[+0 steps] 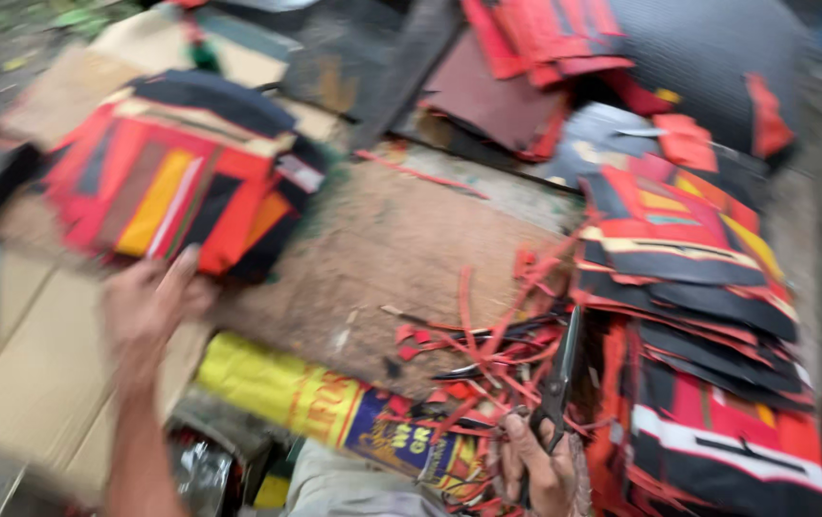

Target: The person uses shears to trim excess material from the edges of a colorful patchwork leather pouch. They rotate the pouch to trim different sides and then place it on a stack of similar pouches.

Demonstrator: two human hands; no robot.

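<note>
Left hand (147, 306), grip apart, fingertips touching stack of red, black and yellow cut fabric pieces (176, 177) on brown tabletop (382, 258). Right hand (535, 464), grip clamped on dark metal scissors (559, 373), beside red fabric strips (478, 359).

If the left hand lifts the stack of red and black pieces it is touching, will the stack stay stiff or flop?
The stack under the left hand looks like thin flat sheets, so it would probably bend somewhat. The layers lie fanned and loose, so they may slide apart. It seems light for its size.
</note>
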